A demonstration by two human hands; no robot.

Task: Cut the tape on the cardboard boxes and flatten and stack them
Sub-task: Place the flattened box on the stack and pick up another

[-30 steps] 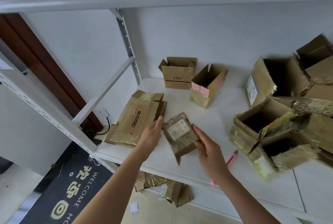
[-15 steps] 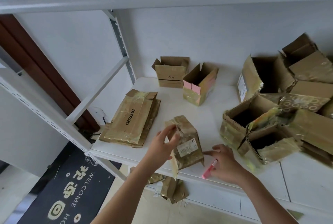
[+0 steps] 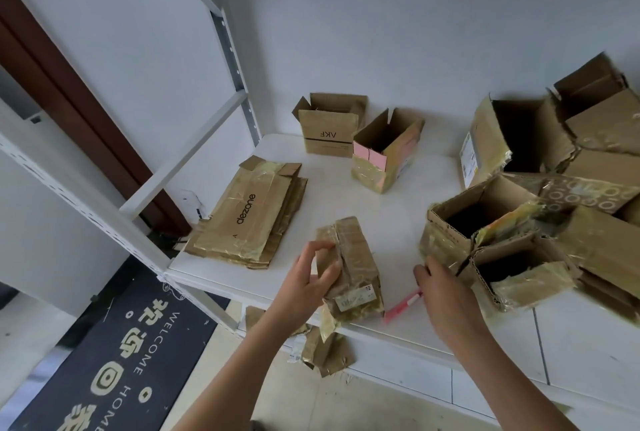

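Your left hand (image 3: pixel 304 278) grips a small taped box (image 3: pixel 353 268) by its left side, thumb and fingers curled round it, near the front edge of the white shelf (image 3: pixel 381 209). The box stands tilted, label low on its near face, with a loose strip of tape hanging off its bottom corner over the edge.

Your right hand (image 3: pixel 446 292) is seen from the back, down on the shelf just right of that box; whether its fingers hold anything you cannot tell. A pink cutter (image 3: pixel 403 306) lies on the shelf with one end under that hand, between the held box and the open boxes (image 3: pixel 491 233) crowding the right. The nearest of these touches or nearly touches your right fingers, and more opened boxes are heaped behind it up to the wall.

To the left, well apart from the held box, lies the flattened stack (image 3: pixel 249 219), top sheet printed "dezone". At the back stand two open boxes: the "VKF" box (image 3: pixel 329 132) and, beside it, a pink-flap box (image 3: pixel 388 153).

Cardboard scraps (image 3: pixel 325 351) lie on the floor below the shelf edge, and a dark welcome mat (image 3: pixel 114 361) lies lower left.
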